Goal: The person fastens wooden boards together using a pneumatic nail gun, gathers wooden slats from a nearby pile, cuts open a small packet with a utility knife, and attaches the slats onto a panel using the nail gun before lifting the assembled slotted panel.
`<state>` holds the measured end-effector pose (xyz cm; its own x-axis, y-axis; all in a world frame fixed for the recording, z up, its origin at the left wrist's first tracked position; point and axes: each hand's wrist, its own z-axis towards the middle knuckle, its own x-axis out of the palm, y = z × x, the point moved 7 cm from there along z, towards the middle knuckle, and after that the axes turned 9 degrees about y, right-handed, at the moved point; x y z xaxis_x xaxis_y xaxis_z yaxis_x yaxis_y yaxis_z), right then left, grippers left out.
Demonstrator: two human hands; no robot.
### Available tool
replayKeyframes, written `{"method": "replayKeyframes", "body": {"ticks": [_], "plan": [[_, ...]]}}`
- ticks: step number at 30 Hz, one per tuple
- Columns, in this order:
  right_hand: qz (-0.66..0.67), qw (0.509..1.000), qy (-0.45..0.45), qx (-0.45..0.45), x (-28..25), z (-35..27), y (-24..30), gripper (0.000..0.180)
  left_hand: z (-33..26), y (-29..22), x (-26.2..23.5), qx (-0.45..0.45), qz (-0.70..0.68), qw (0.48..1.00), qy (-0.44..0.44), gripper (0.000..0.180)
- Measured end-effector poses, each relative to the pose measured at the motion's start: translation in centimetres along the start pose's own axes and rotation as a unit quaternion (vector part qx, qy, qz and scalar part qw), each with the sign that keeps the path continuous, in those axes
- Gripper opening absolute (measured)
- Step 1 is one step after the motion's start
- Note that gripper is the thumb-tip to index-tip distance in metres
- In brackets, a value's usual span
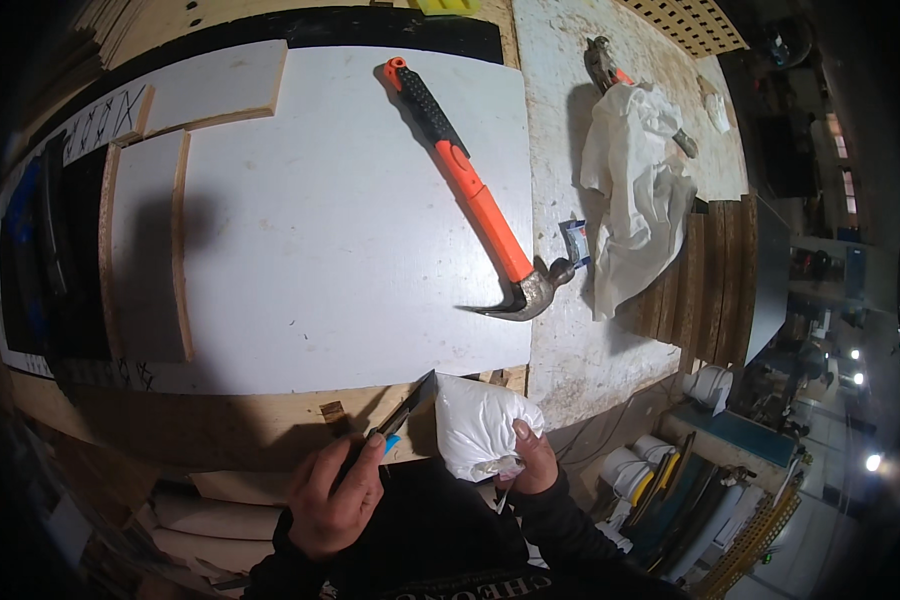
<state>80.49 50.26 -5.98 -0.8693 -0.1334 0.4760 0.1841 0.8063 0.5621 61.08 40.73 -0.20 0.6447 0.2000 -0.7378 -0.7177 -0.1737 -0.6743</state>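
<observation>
My left hand (335,495) is closed around a utility knife (410,405) with a dark body and a bit of blue. Its blade points up and to the right, the tip close to a white plastic bag (480,425); whether they touch I cannot tell. That bag looks full and bunched at its lower end, and my right hand (537,462) grips it there, thumb on top. Both hands are at the near edge of the bench. Beyond them a claw hammer (485,215) with an orange and black handle lies on a large white board (310,250), its head overhanging the right edge.
Smaller white boards (145,245) lie at the left. On the right are a crumpled white cloth or bag (635,170), a metal tool (600,65), a small blue packet (577,243) and a stack of boards (715,270). White buckets (630,468) stand lower right.
</observation>
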Motion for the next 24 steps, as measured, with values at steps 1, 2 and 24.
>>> {"method": "replayKeyframes", "body": {"ticks": [1, 2, 24], "plan": [[0.001, 1.0, -0.003, 0.007, 0.1, 0.0, 0.0, 0.043, 0.0, 0.0, 0.0, 0.0, 0.001, 1.0, 0.0, 0.046], [0.001, 1.0, -0.003, 0.007, 0.2, 0.1, 0.1, 0.043, 0.0, 0.0, 0.1, -0.002, 0.001, 1.0, -0.001, 0.046], [-0.011, 0.999, 0.03, -0.018, 0.0, 0.2, 0.0, 0.042, -6.1, 0.1, -3.9, -0.151, -0.059, 0.986, 0.028, 0.042]]}}
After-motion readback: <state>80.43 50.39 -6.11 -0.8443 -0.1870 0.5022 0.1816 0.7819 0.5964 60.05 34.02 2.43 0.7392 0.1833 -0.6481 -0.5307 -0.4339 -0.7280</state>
